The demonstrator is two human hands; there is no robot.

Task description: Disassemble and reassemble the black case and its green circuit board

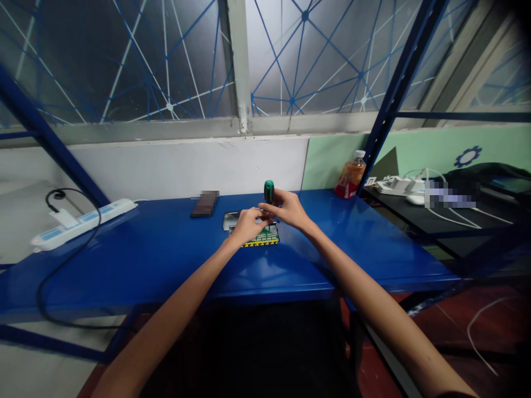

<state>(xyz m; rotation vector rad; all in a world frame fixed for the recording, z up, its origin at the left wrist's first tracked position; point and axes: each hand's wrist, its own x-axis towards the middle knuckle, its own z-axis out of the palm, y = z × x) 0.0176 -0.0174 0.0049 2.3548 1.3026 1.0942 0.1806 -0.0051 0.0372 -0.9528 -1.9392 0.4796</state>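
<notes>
Screwdriver (269,193), green-and-black handle (269,188), upright in right hand (289,210); green board (265,235), yellow-edged

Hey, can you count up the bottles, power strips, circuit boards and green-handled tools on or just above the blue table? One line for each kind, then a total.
Bottle: 1
Power strip: 1
Circuit board: 1, partly hidden by the hands
Green-handled tool: 1
Total: 4

A blue tabletop (157,265) carries a green, yellow-edged board (265,240) by the left hand (249,225). Left of that hand lie a dark slab (205,204) and white power strip (89,224); beyond the right hand (290,210), a bottle (350,178).
</notes>
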